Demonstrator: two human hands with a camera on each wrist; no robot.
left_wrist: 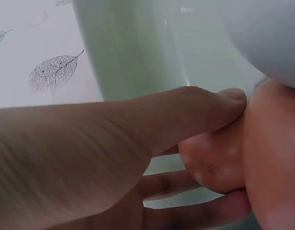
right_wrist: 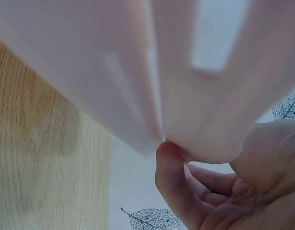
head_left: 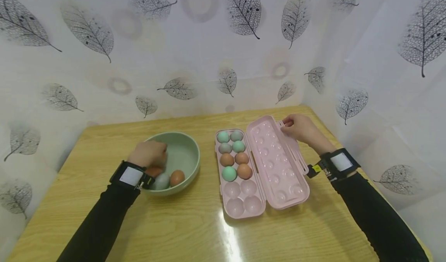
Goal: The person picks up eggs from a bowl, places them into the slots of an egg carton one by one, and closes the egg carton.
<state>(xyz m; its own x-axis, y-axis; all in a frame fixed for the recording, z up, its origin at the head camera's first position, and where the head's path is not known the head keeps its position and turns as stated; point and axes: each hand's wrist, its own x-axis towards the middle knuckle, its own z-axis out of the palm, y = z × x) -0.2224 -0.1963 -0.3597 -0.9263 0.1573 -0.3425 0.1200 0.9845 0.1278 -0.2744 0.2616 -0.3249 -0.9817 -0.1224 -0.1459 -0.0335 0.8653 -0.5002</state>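
Observation:
My left hand reaches into a green bowl. In the left wrist view its thumb and fingers grip a brown egg, which lies against another brown egg. A grey egg and a brown egg rest in the bowl's near side. My right hand pinches the far end of the latch flap on the pink egg box's opened lid. Green, grey and brown eggs fill the far rows of the box's base; pink hollows show at its near end.
Everything stands on a wooden table. Behind and beside it hangs a white leaf-print cloth. The lid leans open towards the right, and a strip of table lies between the bowl and the box.

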